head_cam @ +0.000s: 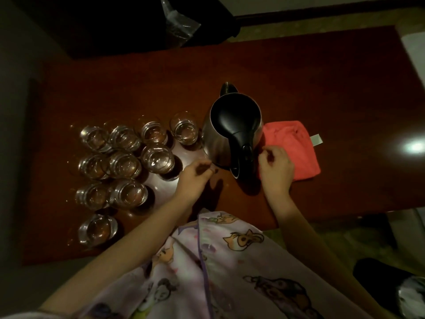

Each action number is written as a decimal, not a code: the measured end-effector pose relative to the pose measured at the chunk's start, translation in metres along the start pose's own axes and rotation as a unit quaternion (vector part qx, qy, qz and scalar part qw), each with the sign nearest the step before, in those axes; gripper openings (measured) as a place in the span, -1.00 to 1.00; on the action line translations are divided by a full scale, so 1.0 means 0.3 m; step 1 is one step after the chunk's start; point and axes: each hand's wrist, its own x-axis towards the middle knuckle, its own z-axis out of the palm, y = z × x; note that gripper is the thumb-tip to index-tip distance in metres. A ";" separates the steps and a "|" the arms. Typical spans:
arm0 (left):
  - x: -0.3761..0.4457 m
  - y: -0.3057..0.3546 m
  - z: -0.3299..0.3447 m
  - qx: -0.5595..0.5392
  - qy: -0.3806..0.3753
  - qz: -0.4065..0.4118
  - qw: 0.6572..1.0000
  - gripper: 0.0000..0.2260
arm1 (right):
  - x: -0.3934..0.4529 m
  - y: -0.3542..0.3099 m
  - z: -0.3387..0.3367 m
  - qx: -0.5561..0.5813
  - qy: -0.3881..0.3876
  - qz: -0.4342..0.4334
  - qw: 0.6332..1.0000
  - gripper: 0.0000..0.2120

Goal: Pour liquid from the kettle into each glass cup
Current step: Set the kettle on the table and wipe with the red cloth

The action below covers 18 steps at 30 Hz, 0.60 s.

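A steel kettle (232, 130) with a black lid and handle stands upright on the dark red table (299, 77), handle toward me. Several glass cups are clustered to its left, from the nearest one (184, 131) down to a lone cup (97, 229) by the front edge. My left hand (195, 174) hovers just left of the kettle's base with loosely curled fingers, holding nothing. My right hand (274, 168) hovers just right of the handle, fingers loosely curled, also holding nothing. Whether the cups hold liquid is unclear.
A folded pink cloth (296, 143) lies right of the kettle, partly under my right hand. A clear plastic bag (179, 21) sits beyond the table's far edge. My patterned garment (218, 261) overlaps the table's front edge.
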 end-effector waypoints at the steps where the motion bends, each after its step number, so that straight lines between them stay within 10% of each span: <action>1: 0.003 -0.007 0.005 0.009 0.001 -0.002 1.000 -0.85 | 0.001 0.004 0.009 -0.014 -0.009 -0.018 1.000 -0.81; 18: 0.061 -0.047 0.056 0.084 0.006 0.003 0.996 -0.87 | 0.076 0.107 0.041 -0.257 -0.160 -0.056 0.951 -0.16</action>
